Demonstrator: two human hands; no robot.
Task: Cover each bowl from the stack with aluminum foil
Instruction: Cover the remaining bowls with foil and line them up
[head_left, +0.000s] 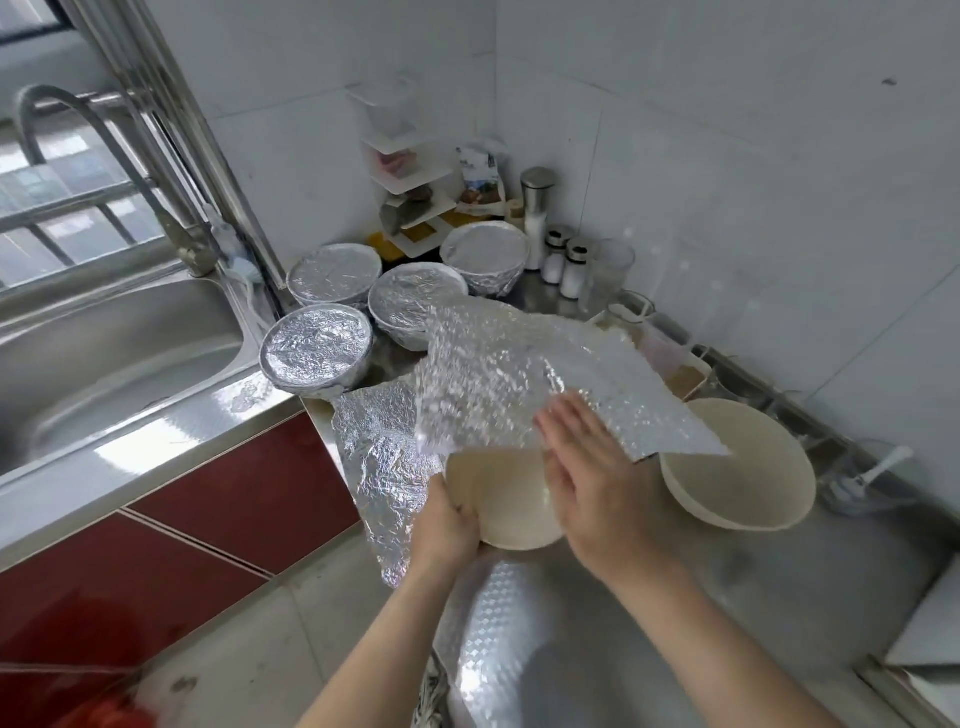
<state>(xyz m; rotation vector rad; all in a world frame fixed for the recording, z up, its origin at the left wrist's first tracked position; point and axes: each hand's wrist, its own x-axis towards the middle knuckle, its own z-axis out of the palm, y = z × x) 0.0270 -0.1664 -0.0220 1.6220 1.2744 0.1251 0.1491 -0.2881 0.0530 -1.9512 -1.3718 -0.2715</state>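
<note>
Soft daylight comes in from the window (62, 208) at the far left, so the scene is bright and evenly lit with only faint shadows. Glare streaks the steel sink (130, 332) and the counter (171, 441) edge, and the foil-covered bowls (317, 353) sparkle. The raised foil sheet (519, 374) is smeared by motion blur (worst along its left edge). Wide-angle distortion bows the faucet (104, 135) and the wall tiles (727, 156), and the near corners look soft.

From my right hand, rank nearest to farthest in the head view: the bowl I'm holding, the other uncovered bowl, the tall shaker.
1. Held bowl, directly beside the right hand, on its left.
2. Other uncovered bowl, on the hand's right.
3. Tall shaker, far back in the corner.
</note>
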